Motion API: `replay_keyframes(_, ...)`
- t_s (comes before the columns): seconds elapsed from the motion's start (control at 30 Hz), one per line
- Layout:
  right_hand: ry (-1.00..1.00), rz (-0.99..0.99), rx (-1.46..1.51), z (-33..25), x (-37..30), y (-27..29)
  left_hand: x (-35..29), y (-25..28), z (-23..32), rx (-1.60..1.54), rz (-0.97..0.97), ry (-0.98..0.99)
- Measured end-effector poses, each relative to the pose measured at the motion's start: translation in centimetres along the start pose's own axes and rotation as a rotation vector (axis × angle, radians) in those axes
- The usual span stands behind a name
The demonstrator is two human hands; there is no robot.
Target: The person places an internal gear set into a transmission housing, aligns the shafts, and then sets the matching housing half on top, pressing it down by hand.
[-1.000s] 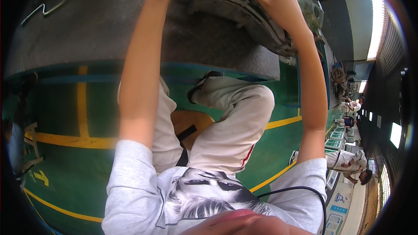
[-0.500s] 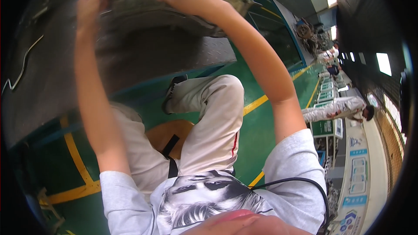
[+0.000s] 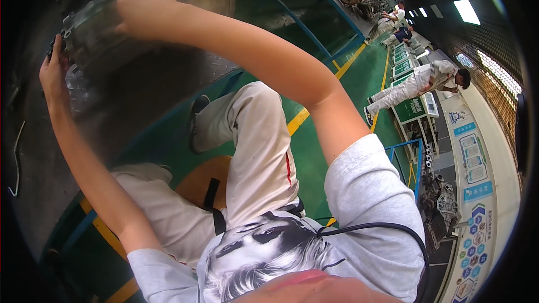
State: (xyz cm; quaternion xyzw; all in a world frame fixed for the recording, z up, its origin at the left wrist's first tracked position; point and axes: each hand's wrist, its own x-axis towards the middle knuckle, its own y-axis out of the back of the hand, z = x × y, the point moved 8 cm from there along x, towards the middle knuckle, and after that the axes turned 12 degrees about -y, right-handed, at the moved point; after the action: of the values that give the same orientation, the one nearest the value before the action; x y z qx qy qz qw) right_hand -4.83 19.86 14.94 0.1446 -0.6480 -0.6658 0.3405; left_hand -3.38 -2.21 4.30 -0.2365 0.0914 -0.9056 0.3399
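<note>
A large, dull metal engine casting [image 3: 95, 29] rests on the dark bench [image 3: 140, 92] at the upper left, its far parts blurred and cut off by the picture's edge. My left hand [image 3: 53, 76] grips its left end, with fingers reaching up along the side beside some small dark parts. Against the casting's near face, my right hand [image 3: 149, 12] is closed in a fist. Whatever that fist holds is hidden from me.
A bent pale wire [image 3: 17, 160] lies on the bench at far left. Below me is a round brown stool [image 3: 205, 182] on green floor with yellow lines. Blue framing [image 3: 342, 50] stands beyond the bench; a person [image 3: 418, 87] bends over equipment at right.
The view has turned, so the bench and casting sit farther left. Both hands have shifted left in the picture, and my right arm now stretches across it. My right hand has closed into a fist.
</note>
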Motion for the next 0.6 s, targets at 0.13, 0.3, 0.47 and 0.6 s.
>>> replay_keyframes(0.13,0.104,0.042,0.008,0.0,0.3,-0.4,-0.2,0.1,0.4,0.058,0.056,-0.010)
replay_keyframes(0.3,-0.008,0.059,0.004,0.1,0.3,-0.7,0.4,0.5,-0.5,0.021,0.029,-0.018)
replay_keyframes(0.47,0.070,0.139,0.048,-0.2,-0.1,0.2,0.2,0.0,-0.4,0.002,-0.043,-0.033)
replay_keyframes(0.6,0.096,0.098,-0.002,-0.5,-0.1,-0.2,0.0,0.0,-0.5,-0.061,-0.033,-0.002)
